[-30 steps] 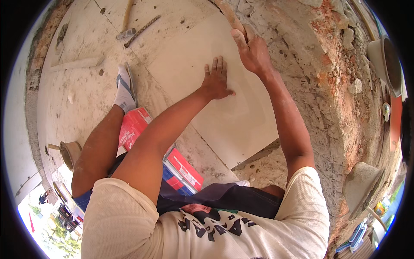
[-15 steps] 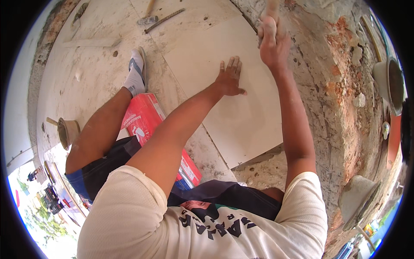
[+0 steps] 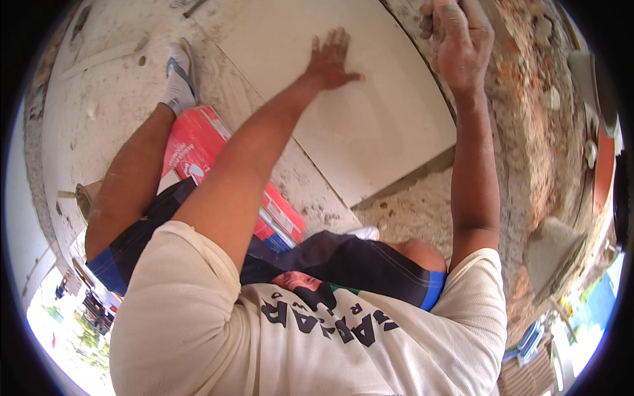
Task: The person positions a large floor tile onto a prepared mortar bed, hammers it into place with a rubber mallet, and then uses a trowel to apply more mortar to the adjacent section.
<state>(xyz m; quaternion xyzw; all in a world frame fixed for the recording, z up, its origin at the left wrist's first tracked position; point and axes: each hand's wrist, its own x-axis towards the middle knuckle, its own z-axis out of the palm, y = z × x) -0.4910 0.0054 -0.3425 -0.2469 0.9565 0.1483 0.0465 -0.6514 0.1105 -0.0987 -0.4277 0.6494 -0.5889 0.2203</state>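
Note:
A large pale floor tile [image 3: 389,142] lies in front of me along the rough wall side. My left hand [image 3: 332,64] rests on it palm down, fingers spread, holding nothing. My right hand [image 3: 464,49] is raised near the top edge, above the tile's right border, with its fingers curled closed. Whatever it grips is cut off by the picture's edge and cannot be made out. Under the near edge of the tile, rough sandy mortar [image 3: 422,198] shows.
A red tile carton [image 3: 193,142] lies beside my left leg. The broken masonry wall [image 3: 522,145] runs along the right, with a grey bucket [image 3: 555,254] and another bucket [image 3: 594,86] near it. A bar's end [image 3: 193,8] shows at the top left.
The view has shifted, so the floor and carton sit further up and left. My left hand stays flat on the tile. My right hand has moved up and right in view, still closed.

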